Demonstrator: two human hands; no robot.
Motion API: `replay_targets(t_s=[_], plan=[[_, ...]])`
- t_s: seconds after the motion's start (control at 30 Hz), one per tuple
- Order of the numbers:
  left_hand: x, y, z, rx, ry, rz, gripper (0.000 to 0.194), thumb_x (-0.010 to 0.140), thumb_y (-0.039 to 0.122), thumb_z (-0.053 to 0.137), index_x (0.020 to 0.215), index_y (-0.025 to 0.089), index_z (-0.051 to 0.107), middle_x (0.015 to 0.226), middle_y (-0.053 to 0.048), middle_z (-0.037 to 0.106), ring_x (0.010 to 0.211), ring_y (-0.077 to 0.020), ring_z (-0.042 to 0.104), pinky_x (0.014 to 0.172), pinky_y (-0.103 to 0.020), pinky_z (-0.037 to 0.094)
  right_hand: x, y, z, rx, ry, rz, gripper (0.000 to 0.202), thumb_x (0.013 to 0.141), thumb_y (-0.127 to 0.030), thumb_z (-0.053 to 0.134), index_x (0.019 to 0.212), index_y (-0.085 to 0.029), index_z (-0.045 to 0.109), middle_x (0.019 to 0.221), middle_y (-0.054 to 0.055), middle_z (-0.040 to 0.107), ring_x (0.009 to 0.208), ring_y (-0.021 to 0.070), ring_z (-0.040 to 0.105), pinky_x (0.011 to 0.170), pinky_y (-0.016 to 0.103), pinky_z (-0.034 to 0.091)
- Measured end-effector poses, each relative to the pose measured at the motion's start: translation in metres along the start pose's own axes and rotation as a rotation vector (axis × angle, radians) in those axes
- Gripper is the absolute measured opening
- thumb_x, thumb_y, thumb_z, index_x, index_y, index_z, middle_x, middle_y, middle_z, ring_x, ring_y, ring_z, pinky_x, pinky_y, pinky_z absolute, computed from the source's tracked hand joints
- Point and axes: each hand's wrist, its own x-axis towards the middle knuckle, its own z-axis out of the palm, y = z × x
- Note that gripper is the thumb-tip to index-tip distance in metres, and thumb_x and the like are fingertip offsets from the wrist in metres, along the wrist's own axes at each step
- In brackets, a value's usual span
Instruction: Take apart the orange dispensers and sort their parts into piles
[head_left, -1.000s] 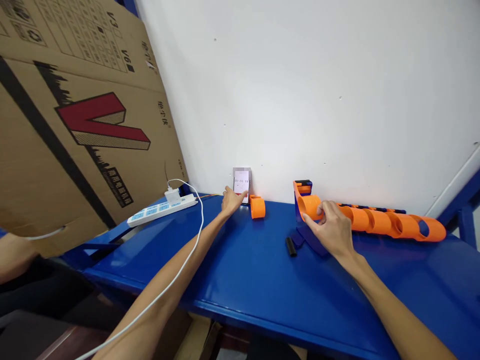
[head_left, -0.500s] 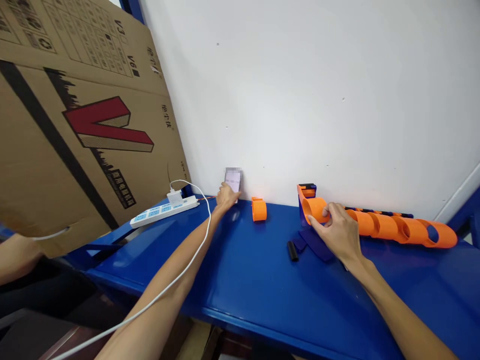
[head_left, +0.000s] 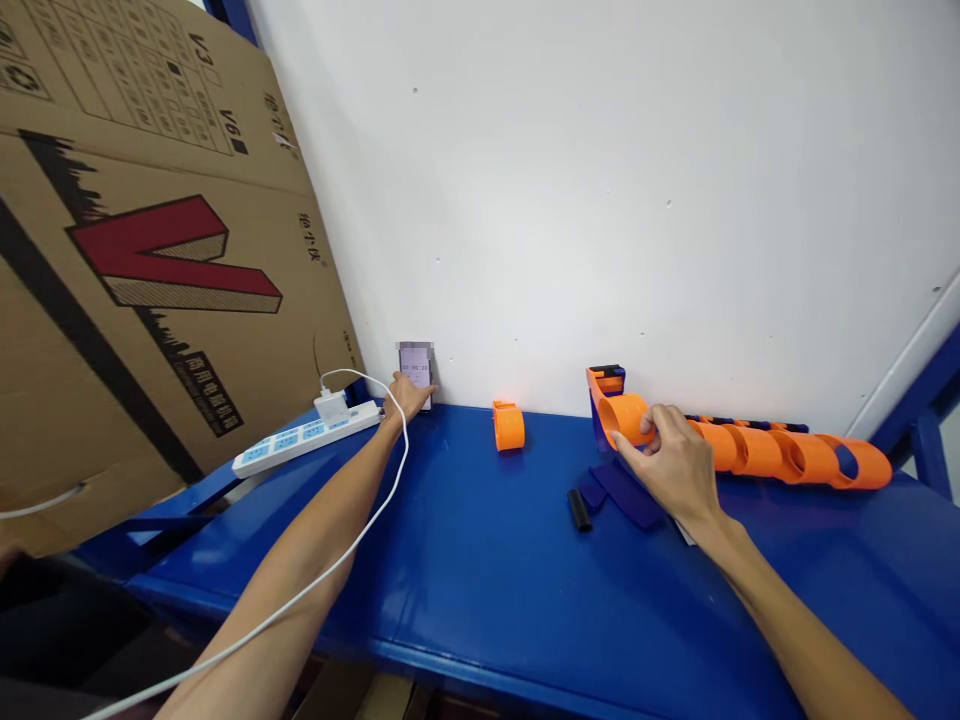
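Seen from my remote post through the head camera, both bare hands work at the back of a blue table [head_left: 487,580]. My left hand [head_left: 407,396] is curled over the lower part of a phone [head_left: 416,362], thumb across the front towards its right edge; the phone stands nearly upright before the white wall [head_left: 525,200], presumably so that its timer display faces me. My right hand [head_left: 671,460] pinches the near rim of an orange ring [head_left: 628,418] between thumb and fingers, a hold that probably steadies it by its thin wall. Just beyond that ring rises an orange-and-blue bracket [head_left: 606,380]; to the right of this hand runs a row of joined orange rings [head_left: 757,452], perhaps set along the wall to keep the front open. Left and in front of the same hand lie dark blue flat pieces [head_left: 630,495] and a black cylinder [head_left: 579,510]. Between the hands, nearer the left, sits a separate orange piece [head_left: 509,427]. Left of the left hand is a power strip [head_left: 307,437].
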Motion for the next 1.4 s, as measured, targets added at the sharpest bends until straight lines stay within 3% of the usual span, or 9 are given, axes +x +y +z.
replay_targets(t_s=[0.2, 0.33, 0.47, 0.6, 0.77, 0.9, 1.03, 1.2, 1.4], plan=[[-0.007, -0.001, 0.002, -0.006, -0.001, 0.089, 0.084, 0.079, 0.050, 0.072, 0.137, -0.001, 0.040, 0.129, -0.036, 0.059, 0.119, -0.0462, 0.061, 0.092, -0.052, 0.049, 0.001, 0.000, 0.000, -0.008, 0.007, -0.001, 0.032, 0.086, -0.044, 0.062, 0.075, -0.023, 0.041, 0.074, -0.001, 0.054, 0.058, 0.0136, 0.048, 0.056, 0.027, 0.032], [-0.025, 0.008, -0.003, -0.009, 0.105, 0.164, 0.098, 0.082, 0.046, 0.070, 0.146, -0.011, 0.025, 0.140, -0.043, 0.044, 0.134, -0.0517, 0.044, 0.105, -0.060, 0.039, 0.000, -0.002, -0.001, 0.007, 0.031, -0.011, 0.032, 0.086, -0.044, 0.062, 0.075, -0.023, 0.041, 0.074, -0.001, 0.053, 0.058, 0.0131, 0.048, 0.056, 0.027, 0.033], [-0.068, 0.020, -0.003, -0.048, 0.166, 0.356, 0.076, 0.092, 0.034, 0.053, 0.154, 0.002, 0.023, 0.154, -0.031, 0.035, 0.145, -0.0399, 0.034, 0.115, -0.052, 0.031, -0.002, -0.008, -0.002, 0.047, 0.037, -0.024, 0.031, 0.087, -0.043, 0.063, 0.076, -0.023, 0.042, 0.074, -0.001, 0.053, 0.059, 0.0132, 0.049, 0.056, 0.026, 0.036], [-0.125, 0.037, -0.002, -0.115, 0.023, 0.604, 0.070, 0.094, 0.042, 0.050, 0.155, 0.015, 0.028, 0.146, -0.021, 0.048, 0.132, -0.0315, 0.053, 0.107, -0.044, 0.043, -0.004, -0.014, -0.003, 0.069, 0.033, -0.024, 0.030, 0.088, -0.041, 0.063, 0.077, -0.023, 0.042, 0.075, 0.000, 0.053, 0.059, 0.0133, 0.050, 0.055, 0.026, 0.036], [-0.169, 0.069, 0.001, 0.152, -0.280, 0.604, 0.073, 0.088, 0.065, 0.052, 0.151, 0.031, 0.038, 0.134, -0.019, 0.055, 0.113, -0.0382, 0.064, 0.085, -0.046, 0.052, -0.005, -0.010, 0.000, 0.057, 0.025, -0.001, 0.031, 0.088, -0.043, 0.063, 0.077, -0.023, 0.042, 0.075, -0.001, 0.053, 0.058, 0.0129, 0.049, 0.055, 0.026, 0.037], [-0.168, 0.074, 0.000, 0.192, -0.271, 0.600, 0.054, 0.088, 0.052, 0.056, 0.136, 0.026, 0.052, 0.120, -0.017, 0.063, 0.098, -0.0355, 0.069, 0.081, -0.043, 0.051, -0.007, -0.007, 0.001, 0.053, -0.006, 0.004, 0.030, 0.088, -0.043, 0.062, 0.079, -0.022, 0.043, 0.075, -0.001, 0.053, 0.057, 0.0129, 0.049, 0.055, 0.026, 0.036], [-0.147, 0.053, -0.012, 0.221, -0.234, 0.557, 0.040, 0.091, 0.037, 0.051, 0.127, 0.022, 0.058, 0.111, -0.017, 0.066, 0.097, -0.0347, 0.069, 0.081, -0.041, 0.050, -0.008, -0.011, 0.001, 0.053, -0.038, 0.011, 0.028, 0.087, -0.042, 0.063, 0.079, -0.022, 0.044, 0.076, -0.001, 0.054, 0.057, 0.0127, 0.049, 0.055, 0.026, 0.036], [-0.126, 0.032, -0.027, 0.262, -0.188, 0.480, 0.049, 0.092, 0.050, 0.052, 0.127, 0.016, 0.057, 0.114, -0.021, 0.062, 0.102, -0.0386, 0.066, 0.081, -0.044, 0.051, -0.008, -0.017, -0.001, 0.077, -0.066, 0.024, 0.027, 0.086, -0.040, 0.063, 0.078, -0.022, 0.044, 0.077, 0.000, 0.053, 0.059, 0.0131, 0.049, 0.055, 0.026, 0.036], [-0.153, 0.052, -0.025, -0.054, 0.002, 0.581, 0.059, 0.093, 0.047, 0.054, 0.143, 0.015, 0.046, 0.140, -0.025, 0.049, 0.130, -0.0412, 0.048, 0.105, -0.054, 0.039, -0.014, -0.035, -0.008, 0.158, -0.072, -0.008, 0.031, 0.087, -0.038, 0.065, 0.076, -0.022, 0.041, 0.078, -0.001, 0.052, 0.054, 0.0097, 0.047, 0.054, 0.025, 0.039]])
